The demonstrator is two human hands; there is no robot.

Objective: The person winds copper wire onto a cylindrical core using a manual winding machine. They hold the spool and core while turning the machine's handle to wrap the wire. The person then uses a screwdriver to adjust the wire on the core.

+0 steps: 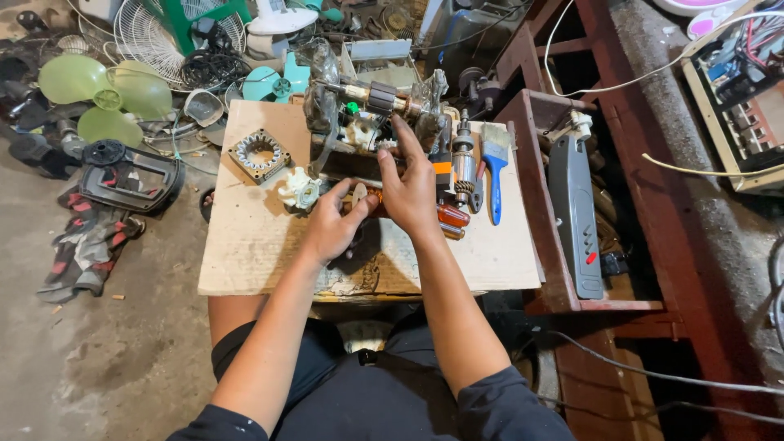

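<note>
Copper-wound motor part (369, 202) sat low between both hands, just above the cardboard-covered surface (245, 245), mostly hidden by fingers; only an orange-brown sliver showed. Judged dense and heavy for its size, rigid, with fine windings that would scratch or snag easily. Best gripped by the metal body or core edges, not the wire.

Left hand (331, 224) was curled around the part from the left, fingers partly closed, thumb up with a small pale piece (359, 193) at its tip. Whether that piece was separate or attached couldn't be told. Right hand (411, 184) was pressed against the part from the right side, palm inward, index finger stretched up toward the armature (380, 98) standing behind. Fingers looked loosely bent rather than clamped; how firmly it held couldn't be told.

Around them on the surface: a square stator ring (259, 154) to the left, a white plastic gear housing (298, 189) just beside the left hand, a second rotor (463, 161) and a blue-handled brush (493, 167) to the right, and orange-handled screwdrivers (452, 218) touching the right wrist area. A grey fan stand (573, 214) lay on the red wooden bench (539, 188) further right. Green fan blades (104, 96) and a wire fan guard (155, 37) lay on the floor at far left.
</note>
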